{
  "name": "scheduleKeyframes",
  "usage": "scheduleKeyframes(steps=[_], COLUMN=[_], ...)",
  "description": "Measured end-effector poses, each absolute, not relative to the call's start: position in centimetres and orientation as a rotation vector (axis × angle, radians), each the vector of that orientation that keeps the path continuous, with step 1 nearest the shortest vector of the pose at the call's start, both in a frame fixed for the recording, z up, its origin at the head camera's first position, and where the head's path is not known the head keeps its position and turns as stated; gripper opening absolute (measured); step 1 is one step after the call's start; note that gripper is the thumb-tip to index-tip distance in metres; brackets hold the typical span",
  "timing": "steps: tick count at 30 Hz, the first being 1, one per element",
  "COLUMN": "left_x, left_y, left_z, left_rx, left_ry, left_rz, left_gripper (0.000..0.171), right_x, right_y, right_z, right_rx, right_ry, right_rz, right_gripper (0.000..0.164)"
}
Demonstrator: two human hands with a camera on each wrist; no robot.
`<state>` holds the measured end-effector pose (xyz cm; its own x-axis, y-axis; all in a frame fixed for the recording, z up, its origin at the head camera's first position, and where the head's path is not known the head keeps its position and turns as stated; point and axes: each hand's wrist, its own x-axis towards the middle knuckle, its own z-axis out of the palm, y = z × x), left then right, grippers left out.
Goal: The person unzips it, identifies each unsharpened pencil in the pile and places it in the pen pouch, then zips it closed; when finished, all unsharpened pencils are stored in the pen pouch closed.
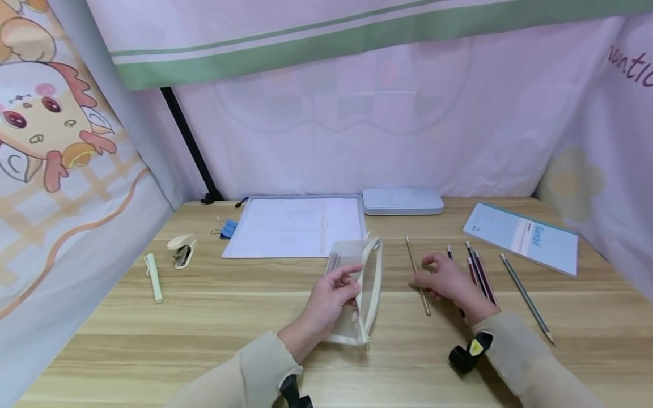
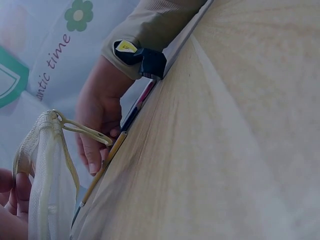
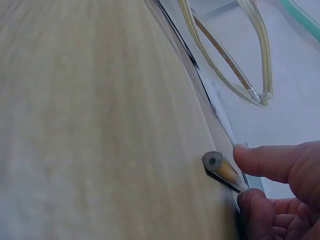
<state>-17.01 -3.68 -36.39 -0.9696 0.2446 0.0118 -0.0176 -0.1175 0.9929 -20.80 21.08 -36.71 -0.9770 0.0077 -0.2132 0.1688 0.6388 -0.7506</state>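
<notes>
My left hand point(image 1: 318, 303) pinches the side of a translucent white zippered pencil pouch point(image 1: 344, 334), whose mouth gapes toward the right. Inside the pouch a pencil point(image 3: 225, 55) shows in the right wrist view. To the right, my right hand point(image 1: 449, 283) reaches over a gold pencil point(image 1: 425, 303) lying on the table. In the right wrist view its thumb point(image 3: 267, 162) and forefinger are parted around the pencil's end, with a gap by the thumb. Beside that hand lie several dark pencils point(image 1: 482, 272), partly hidden by the wrist, and a grey-green pencil point(image 1: 528, 299).
At the back are a sheet of paper on a board point(image 1: 301, 226), a pale blue case point(image 1: 403, 202) and a blue binder clip point(image 1: 228, 229). A notepad point(image 1: 525, 238) lies at right. On the left sit a white stapler point(image 1: 182, 249) and a pale green marker point(image 1: 153, 277).
</notes>
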Motion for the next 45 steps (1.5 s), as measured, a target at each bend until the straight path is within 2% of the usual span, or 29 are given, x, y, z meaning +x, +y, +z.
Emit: scheduleKeyframes(steps=[13, 23, 31, 45], left_x=[-17.0, -16.9, -16.9, -17.1], left_y=[-3.7, -3.7, -3.7, -3.3], left_z=[-36.4, -36.3, -36.4, -36.6], left_rx=[0.263, 0.250, 0.246, 0.243], left_ry=[1.961, 1.958, 1.962, 1.977], left_rz=[2.209, 2.205, 2.201, 2.228], left_gripper=[0.040, 0.040, 0.040, 0.040], right_x=[-20.9, -20.0, -18.7, -16.3], right_y=[20.7, 19.5, 16.6, 11.7], right_z=[-36.3, -36.2, -36.1, -36.8], right_rx=[0.134, 0.168, 0.101, 0.046], right_ry=[2.658, 2.408, 2.126, 1.942], right_rz=[-1.168, -1.635, -2.036, -2.042], right_gripper=[0.048, 0.055, 0.055, 0.053])
